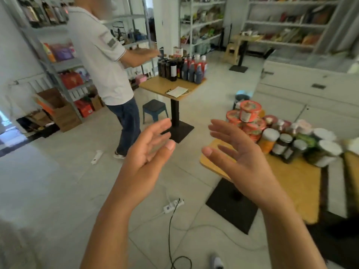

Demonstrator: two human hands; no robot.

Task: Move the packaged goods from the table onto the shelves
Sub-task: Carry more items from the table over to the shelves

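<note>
My left hand [147,150] and my right hand [233,152] are raised in front of me, palms facing each other, fingers straight and holding nothing. To the right stands a wooden table [297,183] carrying stacked red cup-shaped packages [249,115] and several jars [291,144] with white and dark lids. My right hand hovers just left of that table, apart from the goods. Shelves [287,24] with packaged goods line the far wall.
Another person [101,61] in a white shirt stands at the left by a second wooden table [161,86] with dark bottles [182,68]. A blue stool [154,109] sits beside it. A power strip [172,204] with cable lies on the floor. Cardboard boxes [62,111] sit at left shelves.
</note>
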